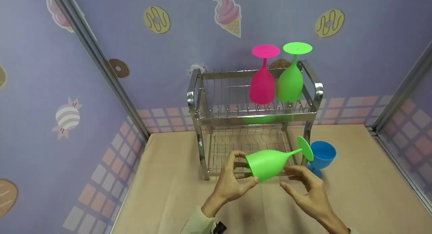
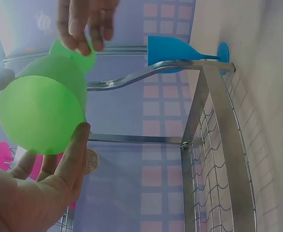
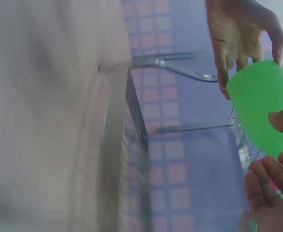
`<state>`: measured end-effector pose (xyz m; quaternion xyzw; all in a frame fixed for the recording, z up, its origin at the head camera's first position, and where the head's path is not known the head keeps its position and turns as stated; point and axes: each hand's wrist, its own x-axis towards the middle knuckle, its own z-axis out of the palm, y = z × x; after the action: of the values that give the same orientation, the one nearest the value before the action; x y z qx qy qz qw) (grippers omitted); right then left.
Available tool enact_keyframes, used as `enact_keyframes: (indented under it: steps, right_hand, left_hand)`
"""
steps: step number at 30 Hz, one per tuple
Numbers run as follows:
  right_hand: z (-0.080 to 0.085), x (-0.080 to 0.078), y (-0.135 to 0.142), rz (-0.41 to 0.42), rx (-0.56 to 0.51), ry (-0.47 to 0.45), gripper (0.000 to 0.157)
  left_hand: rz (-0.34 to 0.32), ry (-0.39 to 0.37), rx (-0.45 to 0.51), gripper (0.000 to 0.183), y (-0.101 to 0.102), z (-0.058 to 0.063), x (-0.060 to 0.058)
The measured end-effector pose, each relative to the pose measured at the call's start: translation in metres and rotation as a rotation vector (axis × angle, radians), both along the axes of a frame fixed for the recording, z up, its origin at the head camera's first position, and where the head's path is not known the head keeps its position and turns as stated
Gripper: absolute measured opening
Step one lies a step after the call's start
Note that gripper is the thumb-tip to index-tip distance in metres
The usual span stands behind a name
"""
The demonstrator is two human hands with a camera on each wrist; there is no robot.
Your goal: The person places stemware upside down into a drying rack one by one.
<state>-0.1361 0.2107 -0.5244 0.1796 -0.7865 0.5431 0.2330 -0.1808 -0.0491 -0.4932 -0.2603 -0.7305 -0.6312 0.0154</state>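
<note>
My left hand (image 1: 231,183) grips a green plastic goblet (image 1: 268,164) around its rim, thumb on the near side and fingers on the far side. The goblet lies tilted on its side in the air, mouth to the left and stem and foot pointing right. In the left wrist view its round mouth (image 2: 40,116) faces the camera. My right hand (image 1: 308,193) hovers just beside the lower right of the bowl, thumb and fingers spread apart with nothing between them. In the right wrist view, its fingers (image 3: 272,181) are close to the goblet, overlapping it.
A two-tier metal dish rack (image 1: 256,119) stands behind my hands. Upside down on its upper tier are a pink goblet (image 1: 262,87) and another green goblet (image 1: 290,84). A blue goblet (image 1: 322,155) stands upright on the table (image 1: 168,193) at the rack's right. Patterned walls surround the table.
</note>
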Motion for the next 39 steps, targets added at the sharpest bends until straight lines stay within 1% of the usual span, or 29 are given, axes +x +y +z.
enact_keyframes:
  steps: [2,3,4,6,8,10,13,15,18,22,26,28,29,31,35,37,39]
  right_hand:
    - [0.000,0.001,-0.004,0.061,-0.159,-0.193,0.057]
    - [0.001,0.002,-0.006,0.088,-0.232,-0.274,0.058]
    - [0.002,0.001,-0.007,0.113,-0.303,-0.339,0.060]
    - [0.006,0.000,-0.011,0.152,-0.423,-0.423,0.063]
    - [0.010,-0.002,-0.015,0.188,-0.535,-0.468,0.066]
    - [0.014,-0.004,-0.018,0.211,-0.624,-0.488,0.067]
    - [0.018,-0.006,-0.023,0.230,-0.714,-0.500,0.069]
    - [0.021,-0.006,-0.025,0.234,-0.746,-0.499,0.070]
    - [0.023,-0.006,-0.028,0.245,-0.774,-0.492,0.071]
    - [0.025,-0.006,-0.028,0.246,-0.777,-0.465,0.067]
    - [0.031,-0.008,-0.026,0.253,-0.735,-0.408,0.062]
    - [0.037,-0.010,-0.023,0.267,-0.709,-0.374,0.062]
    - [0.042,-0.012,-0.022,0.276,-0.693,-0.358,0.062]
    - [0.053,-0.016,-0.019,0.284,-0.659,-0.336,0.063]
    - [0.083,-0.026,-0.016,0.267,-0.553,-0.315,0.062]
    - [0.100,-0.032,-0.015,0.258,-0.497,-0.309,0.061]
    - [0.117,-0.038,-0.015,0.260,-0.445,-0.293,0.061]
  left_hand:
    - [-0.008,-0.006,0.002,0.069,0.001,0.000,0.001]
    - [-0.013,-0.008,0.002,0.069,0.002,0.000,0.001]
    - [-0.018,-0.011,0.005,0.069,0.003,0.000,0.002]
    - [-0.027,-0.017,0.014,0.069,0.005,0.000,0.002]
    - [-0.034,-0.022,0.022,0.069,0.007,0.000,0.002]
    - [-0.037,-0.023,0.024,0.069,0.008,0.000,0.002]
    - [-0.033,-0.020,0.017,0.069,0.010,0.000,0.002]
    - [-0.029,-0.016,0.005,0.069,0.012,0.000,0.002]
    - [-0.033,-0.016,-0.002,0.068,0.012,0.000,0.002]
    - [-0.064,-0.024,0.020,0.068,0.010,-0.001,0.001]
    - [-0.099,-0.021,0.041,0.069,0.003,-0.001,-0.001]
    - [-0.088,-0.002,0.036,0.068,-0.003,-0.001,-0.002]
    - [-0.071,0.021,0.021,0.068,-0.007,-0.002,-0.004]
    - [-0.016,0.095,-0.021,0.065,-0.016,-0.004,-0.009]
    - [0.157,0.269,-0.147,0.055,-0.036,-0.009,-0.024]
    - [0.241,0.322,-0.192,0.052,-0.048,-0.011,-0.032]
    - [0.320,0.352,-0.229,0.049,-0.058,-0.012,-0.040]
